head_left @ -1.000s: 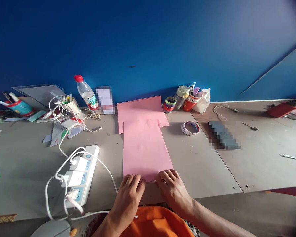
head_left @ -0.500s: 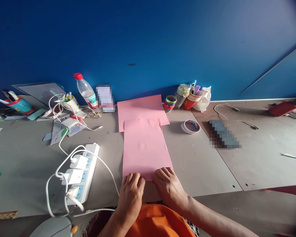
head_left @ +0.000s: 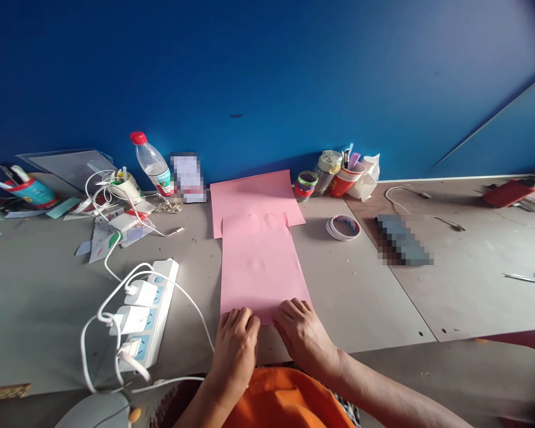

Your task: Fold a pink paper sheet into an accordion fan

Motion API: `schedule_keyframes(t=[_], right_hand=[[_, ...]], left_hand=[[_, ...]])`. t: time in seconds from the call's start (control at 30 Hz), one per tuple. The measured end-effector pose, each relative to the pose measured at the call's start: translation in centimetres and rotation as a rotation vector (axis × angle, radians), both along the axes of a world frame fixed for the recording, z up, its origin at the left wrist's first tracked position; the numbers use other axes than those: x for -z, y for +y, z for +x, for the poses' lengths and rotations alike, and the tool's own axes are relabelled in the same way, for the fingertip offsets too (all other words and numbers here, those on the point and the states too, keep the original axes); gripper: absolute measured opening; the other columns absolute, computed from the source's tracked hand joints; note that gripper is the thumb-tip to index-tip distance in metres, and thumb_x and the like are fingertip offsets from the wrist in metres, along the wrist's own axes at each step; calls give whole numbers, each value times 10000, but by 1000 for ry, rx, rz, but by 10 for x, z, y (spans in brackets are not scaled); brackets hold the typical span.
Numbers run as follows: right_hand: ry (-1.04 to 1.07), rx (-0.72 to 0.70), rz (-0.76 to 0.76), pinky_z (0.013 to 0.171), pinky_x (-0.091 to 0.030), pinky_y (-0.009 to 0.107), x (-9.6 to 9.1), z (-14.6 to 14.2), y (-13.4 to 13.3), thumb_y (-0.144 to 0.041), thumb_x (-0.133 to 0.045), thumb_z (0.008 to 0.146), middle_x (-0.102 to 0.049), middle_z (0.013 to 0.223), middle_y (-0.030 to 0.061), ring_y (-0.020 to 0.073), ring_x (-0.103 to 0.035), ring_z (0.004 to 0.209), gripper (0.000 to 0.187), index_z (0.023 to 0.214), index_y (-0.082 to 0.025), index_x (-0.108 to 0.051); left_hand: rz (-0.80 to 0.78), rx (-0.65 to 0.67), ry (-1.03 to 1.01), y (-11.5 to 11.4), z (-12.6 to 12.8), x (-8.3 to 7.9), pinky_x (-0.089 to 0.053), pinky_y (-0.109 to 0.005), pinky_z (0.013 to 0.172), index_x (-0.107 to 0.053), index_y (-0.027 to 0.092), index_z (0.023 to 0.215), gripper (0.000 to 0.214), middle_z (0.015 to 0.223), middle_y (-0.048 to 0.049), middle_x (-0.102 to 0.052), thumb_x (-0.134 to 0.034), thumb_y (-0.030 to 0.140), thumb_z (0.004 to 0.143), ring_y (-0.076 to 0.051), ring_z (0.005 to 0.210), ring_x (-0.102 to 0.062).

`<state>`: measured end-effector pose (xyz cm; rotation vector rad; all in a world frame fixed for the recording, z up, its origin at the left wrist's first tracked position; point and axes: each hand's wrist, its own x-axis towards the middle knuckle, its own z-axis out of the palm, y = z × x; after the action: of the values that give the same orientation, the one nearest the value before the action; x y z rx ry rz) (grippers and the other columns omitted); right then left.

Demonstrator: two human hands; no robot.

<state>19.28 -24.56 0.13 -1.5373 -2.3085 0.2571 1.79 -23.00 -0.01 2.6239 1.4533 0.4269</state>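
Observation:
A sheet of pink paper (head_left: 261,261) lies upright-wise on the table in front of me, its far end over a second pink sheet (head_left: 249,193) that reaches the blue wall. My left hand (head_left: 237,339) grips the near left corner with fingers curled over the edge. At the near right corner, my right hand (head_left: 301,330) does the same, fingertips bent on the paper. Both thumbs are partly hidden. Between the hands a short stretch of the near edge shows. Small dents mark the middle of the paper.
At left stands a white power strip (head_left: 158,315) with chargers and looping cables. Behind it are a red-capped bottle (head_left: 154,166) and a pen cup (head_left: 33,191). A tape roll (head_left: 343,227), a paper cup (head_left: 345,180), a blurred dark object (head_left: 403,241) and scissors (head_left: 530,277) lie to the right.
Both hands have edged very slightly forward along the paper's near edge. The whole view has shifted a little; the paper and other things stay in place.

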Motion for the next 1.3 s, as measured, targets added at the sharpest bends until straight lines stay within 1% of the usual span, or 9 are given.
schedule_keyframes(t=[0.2, 0.43, 0.63, 0.77, 0.87, 1.3], right_hand=[[15, 30, -38, 649, -287, 301, 1, 0, 4, -122, -458, 885, -536, 759, 34, 162, -428, 715, 185, 739, -173, -560], [8, 53, -176, 658, -302, 290, -3, 1, 11, -138, -525, 853, -565, 787, 23, 158, -464, 740, 129, 739, -176, -573], [-52, 68, -248, 673, -320, 293, -6, -1, 17, -143, -536, 837, -585, 807, 31, 165, -490, 762, 95, 754, -172, -570], [-103, 66, -304, 694, -334, 299, -9, -2, 21, -154, -524, 844, -597, 846, 46, 177, -507, 795, 78, 792, -166, -580], [-130, 54, -362, 707, -343, 296, -13, -2, 24, -167, -503, 854, -607, 875, 62, 183, -518, 814, 93, 812, -159, -586], [-263, -8, -506, 745, -387, 311, -29, -4, 34, -196, -437, 882, -626, 976, 108, 222, -564, 883, 175, 904, -139, -602]], left_hand=[[-61, -6, 6, 6, 1, -2, -402, -347, 720, -563, 195, 710, 222, 753, -33, -566, -451, 74, 858, -185, 739, -528], [-192, -18, 13, 12, 1, -8, -397, -360, 750, -568, 194, 731, 197, 782, -31, -585, -462, 111, 874, -194, 770, -560], [-288, -22, 6, 20, 1, -14, -395, -371, 782, -571, 188, 757, 175, 799, -34, -591, -461, 122, 875, -197, 785, -569], [-296, -12, 32, 24, 1, -16, -392, -367, 785, -551, 185, 731, 175, 769, -30, -580, -462, 94, 852, -195, 773, -568], [-293, -19, 62, 25, 2, -17, -390, -365, 798, -548, 182, 752, 162, 781, -31, -580, -457, 81, 840, -194, 784, -571], [-316, -6, 117, 27, 4, -21, -387, -391, 845, -554, 179, 786, 156, 819, -44, -597, -437, 109, 863, -206, 830, -591]])
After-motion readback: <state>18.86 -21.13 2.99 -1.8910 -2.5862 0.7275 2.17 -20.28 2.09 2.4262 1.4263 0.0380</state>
